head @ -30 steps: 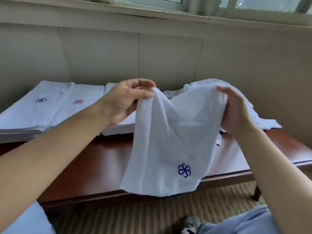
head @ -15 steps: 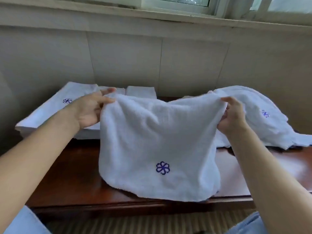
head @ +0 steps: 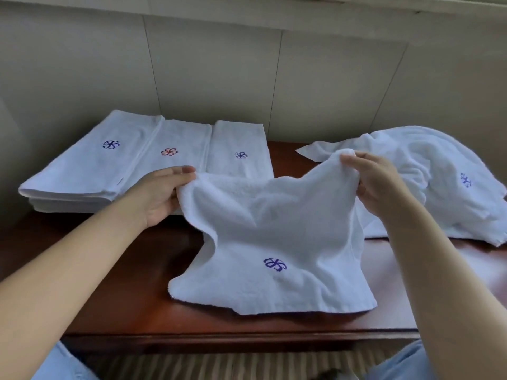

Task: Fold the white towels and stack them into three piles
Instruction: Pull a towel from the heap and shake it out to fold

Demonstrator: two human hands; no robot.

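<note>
A white towel [head: 274, 231] with a blue flower mark lies half on the dark wooden table [head: 131, 303], its lower edge on the wood, its top edge lifted. My left hand [head: 162, 196] pinches its upper left corner. My right hand [head: 375, 179] pinches the upper right corner, held a bit higher. Three folded piles stand side by side at the back left: a left pile [head: 90, 163] with a blue mark, a middle pile [head: 175, 149] with a red mark, a right pile [head: 238, 149] with a blue mark. A heap of unfolded towels [head: 439, 171] lies at the right.
A tiled wall [head: 247, 78] rises right behind the table. The table's front edge runs just above a striped floor [head: 219, 366]. My knees in light blue cloth [head: 406, 366] show at the bottom corners.
The towel came down from the air onto the table, its lower part now resting on the wood. Both hands moved lower and forward with the corners. The view tilted downward.
</note>
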